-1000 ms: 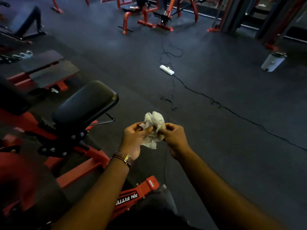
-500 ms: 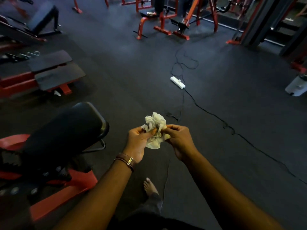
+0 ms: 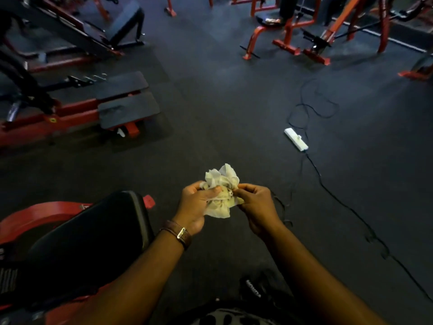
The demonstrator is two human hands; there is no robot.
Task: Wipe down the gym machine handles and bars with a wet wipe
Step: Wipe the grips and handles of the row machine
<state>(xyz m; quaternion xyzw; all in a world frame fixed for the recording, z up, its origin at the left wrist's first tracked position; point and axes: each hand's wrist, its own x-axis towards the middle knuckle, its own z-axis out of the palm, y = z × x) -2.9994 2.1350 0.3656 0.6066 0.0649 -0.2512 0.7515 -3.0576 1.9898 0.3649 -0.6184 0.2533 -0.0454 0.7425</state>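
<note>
White, crumpled wipe [image 3: 221, 194] sits bunched between both hands, left hand [image 3: 195, 205] and right hand [image 3: 254, 206] each pinching an edge above the floor [image 3: 234, 102]. Soft, light, probably tearable; best gripped in a folded wad.

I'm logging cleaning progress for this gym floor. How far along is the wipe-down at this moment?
Done: the wipe is crumpled and yellowed, so it looks used already, though which machines can't be told. In hand: both the left hand and right hand pinch it in mid-air, touching no equipment. Left: the red-framed machines across the floor and the bench beside show no wiping under way.
</note>
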